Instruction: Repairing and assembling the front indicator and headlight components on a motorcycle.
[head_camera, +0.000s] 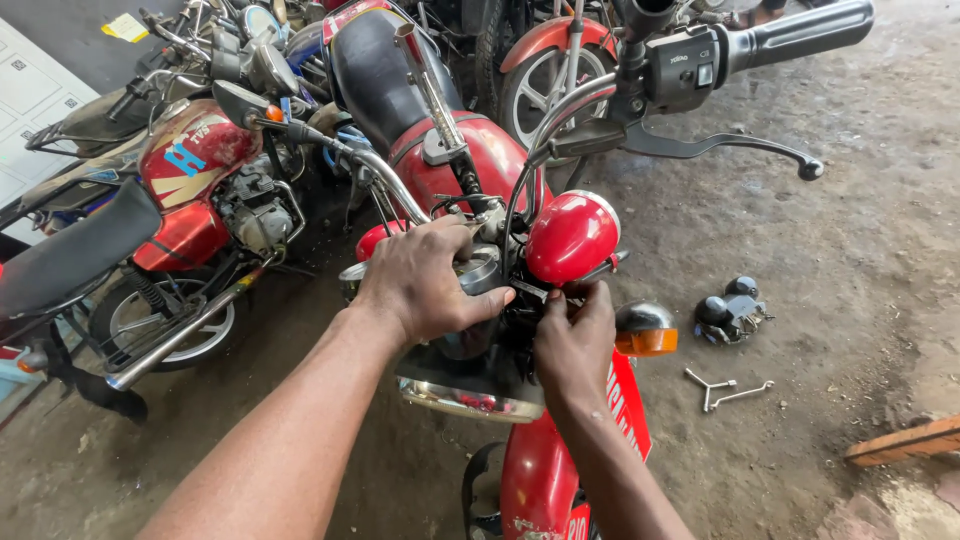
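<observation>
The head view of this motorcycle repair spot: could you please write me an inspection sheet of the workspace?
Surface: bare, dusty concrete floor, stained.
Job's things: red motorcycle, seen from its front; round gauge housing behind the headlight; red pod; orange turn signal.
Clutter: black switch assembly and metal wrench on the floor; wood piece.
Grippers: left hand grips the gauge housing; right hand pinches something small under the red pod.
Cables: control cables loop down from the handlebar.
Surroundings: other parked motorcycles at the left.
</observation>
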